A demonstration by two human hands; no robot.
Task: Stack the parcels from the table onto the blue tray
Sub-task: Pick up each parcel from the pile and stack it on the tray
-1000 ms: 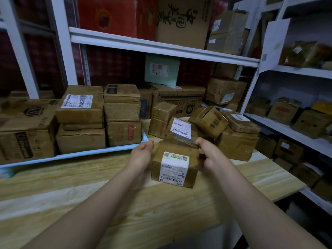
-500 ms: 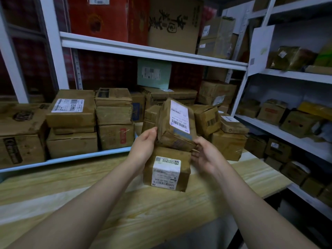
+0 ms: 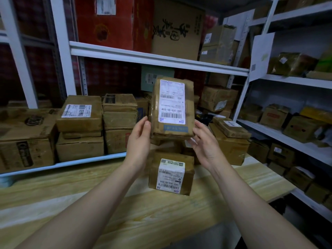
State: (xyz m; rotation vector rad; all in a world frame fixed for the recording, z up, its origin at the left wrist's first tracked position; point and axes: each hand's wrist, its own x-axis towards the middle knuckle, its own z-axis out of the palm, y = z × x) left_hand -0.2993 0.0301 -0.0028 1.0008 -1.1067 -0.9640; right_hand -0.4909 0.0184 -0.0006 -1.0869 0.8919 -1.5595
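Tabletop (image 3: 125, 203): pale wood grain, running across the near view under both forearms.
Small parcel (image 3: 170, 174): brown, standing on the tabletop at centre, with a white barcode label on its near face. It is touched by neither hand.
Left grip (image 3: 139, 141): holding the lower left edge of the raised parcel, with the thumb on the front edge and the fingers hidden behind.
Right grip (image 3: 204, 141): curled round the lower right corner of the same parcel, palm turned towards the camera.
Raised parcel (image 3: 172, 108): brown and upright, held in the air between the two hands. It is right above the small parcel and apart from it. Its long white label faces the camera with the print upside down, and a blue strip sits below the label.
Parcel pile (image 3: 231, 146): brown boxes on the tabletop to the right, behind the right hand.
Flat parcel (image 3: 230, 127): lying tilted on top of that pile.
Blue tray (image 3: 80, 160): at far left on the tabletop, with its pale blue rim showing along the front.
Stacked parcels (image 3: 80, 119): two columns of brown boxes on the tray, side by side. The left column is topped by a box with a white label.
Big box (image 3: 25, 141): on the tray at its left end, just beside the stacks.
Shelf (image 3: 152, 58): a white board above the tray.
Red carton (image 3: 106, 24): on that shelf, at left.
Brown carton (image 3: 177, 31): beside it, marked with black brush lettering.
Side rack (image 3: 287, 81): white shelves at right, loaded with more brown boxes.
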